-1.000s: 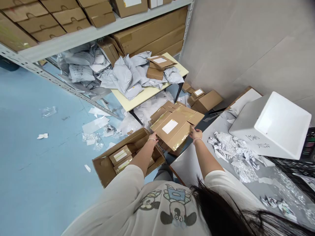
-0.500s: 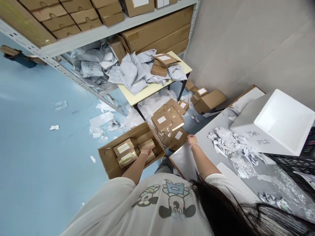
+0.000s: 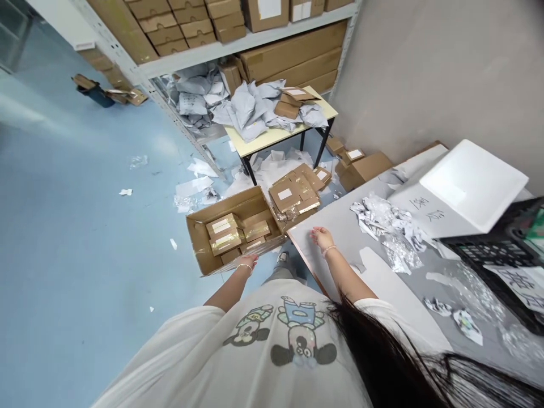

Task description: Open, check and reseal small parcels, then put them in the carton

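Head view: left hand [image 3: 247, 262] loosely open beside the carton [image 3: 197, 242]; right hand [image 3: 322, 237] half-curled, partly open, over the table [image 3: 338, 218].

- I have two sets of fingers: left fingers [image 3: 254, 259] and right fingers [image 3: 315, 233].
- Two bracelets [image 3: 328, 249], one per wrist.
- One open carton [image 3: 199, 241] I see on the floor near the left fingers.
- At least five boxes [image 3: 226, 242] inside it; they overlap, so I can't be sure of more.
- Two surfaces: one yellow surface [image 3: 264, 140], one grey surface [image 3: 338, 218].
- One white tub [image 3: 425, 214].
- One black crate [image 3: 480, 252].
- Mailers [image 3: 244, 107], too heaped for me to count.
- One bin [image 3: 97, 97].
- Two cartoon figures [image 3: 303, 334] on the shirt [image 3: 204, 351].
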The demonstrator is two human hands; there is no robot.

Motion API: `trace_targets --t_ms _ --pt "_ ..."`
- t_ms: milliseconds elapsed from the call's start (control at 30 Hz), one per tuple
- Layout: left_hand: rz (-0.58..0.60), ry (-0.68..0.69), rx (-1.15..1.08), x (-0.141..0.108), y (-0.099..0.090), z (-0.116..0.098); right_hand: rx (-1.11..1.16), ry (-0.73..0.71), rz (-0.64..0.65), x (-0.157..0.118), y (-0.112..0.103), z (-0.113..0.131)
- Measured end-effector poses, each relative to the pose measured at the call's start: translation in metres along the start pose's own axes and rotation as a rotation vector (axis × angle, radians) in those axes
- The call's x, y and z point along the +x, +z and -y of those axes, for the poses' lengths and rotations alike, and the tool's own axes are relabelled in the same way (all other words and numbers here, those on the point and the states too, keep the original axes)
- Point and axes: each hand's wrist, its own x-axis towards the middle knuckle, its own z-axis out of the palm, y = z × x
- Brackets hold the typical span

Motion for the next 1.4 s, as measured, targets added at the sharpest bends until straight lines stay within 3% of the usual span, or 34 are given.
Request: trace_targets --t_ms 100,233,300,400,500,633,800,967,1133,1267,1400 --pt "-0.064 -0.046 0.071 -0.022 0.032 0.021 0.045 0.020 -0.001 -0.039 -0.031 -0.021" --pt "-0.001 -0.029 0.118 -0.045 0.069 0.037 0.040 0.035 0.040 -0.080 -0.064 -0.044" --pt "0.031 -0.012 0.117 -0.054 0.076 0.040 0.035 0.027 0.044 -0.091 -0.071 -0.050" --pt "0.035 0.018 0.093 -0.060 0.067 0.039 0.027 -0.004 0.040 -0.097 -0.065 -0.051" --pt "-0.017 0.063 0.051 -0.061 0.038 0.035 0.012 -0.038 0.081 -0.093 -0.040 -0.047" --pt "-0.113 0.107 -0.020 -0.059 -0.020 0.035 -0.043 -0.067 0.186 -0.087 0.016 -0.046" --pt "-0.235 0.092 -0.101 -0.054 -0.108 0.048 -0.154 -0.029 0.277 -0.084 0.110 -0.054" --pt "-0.334 0.003 -0.138 -0.039 -0.202 0.058 -0.271 0.047 0.365 -0.081 0.213 -0.077" --pt "-0.367 -0.069 -0.112 -0.006 -0.277 0.053 -0.367 0.174 0.397 -0.060 0.285 -0.112" --pt "-0.345 -0.105 -0.042 0.034 -0.302 0.046 -0.483 0.209 0.314 -0.034 0.315 -0.137" --pt "-0.329 -0.130 0.063 0.083 -0.288 0.043 -0.612 0.227 0.269 -0.006 0.331 -0.163"
